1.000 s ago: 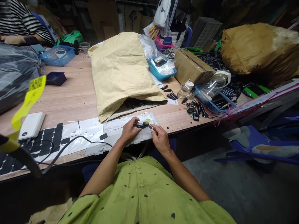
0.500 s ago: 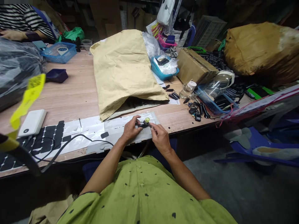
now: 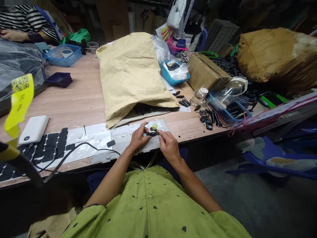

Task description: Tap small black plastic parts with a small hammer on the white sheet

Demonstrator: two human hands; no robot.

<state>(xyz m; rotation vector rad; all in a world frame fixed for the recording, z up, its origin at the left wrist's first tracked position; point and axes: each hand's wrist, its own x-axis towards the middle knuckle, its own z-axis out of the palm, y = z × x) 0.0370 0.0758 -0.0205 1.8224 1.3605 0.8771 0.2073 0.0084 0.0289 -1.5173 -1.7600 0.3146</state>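
Observation:
At the table's front edge, my left hand (image 3: 140, 136) is closed, thumb and fingers pinching a small black part (image 3: 151, 134). My right hand (image 3: 169, 145) is closed too, on a thin dark tool (image 3: 157, 132) whose tip reaches the black part; its exact kind is too small to tell. Just above the part, between both hands, is a small round yellow-green piece (image 3: 154, 127); I cannot tell what it rests on. Under the hands lies a pale plastic-covered sheet (image 3: 123, 132). A loose dark rounded patch (image 3: 111, 143) lies left of my left hand.
A big cream sack (image 3: 133, 72) lies open just beyond my hands. To the left are a white power bank (image 3: 34, 129), a cable (image 3: 84, 144) and black pads (image 3: 55, 142). Rightward are a glass jar (image 3: 198, 96), a blue basket (image 3: 229, 110) and keys (image 3: 205, 117). A person (image 3: 27, 23) sits far left.
The tool tip in my right hand and the yellow-green piece have shifted slightly left. My left hand stays in place. The yellow tag at the left edge has swung left.

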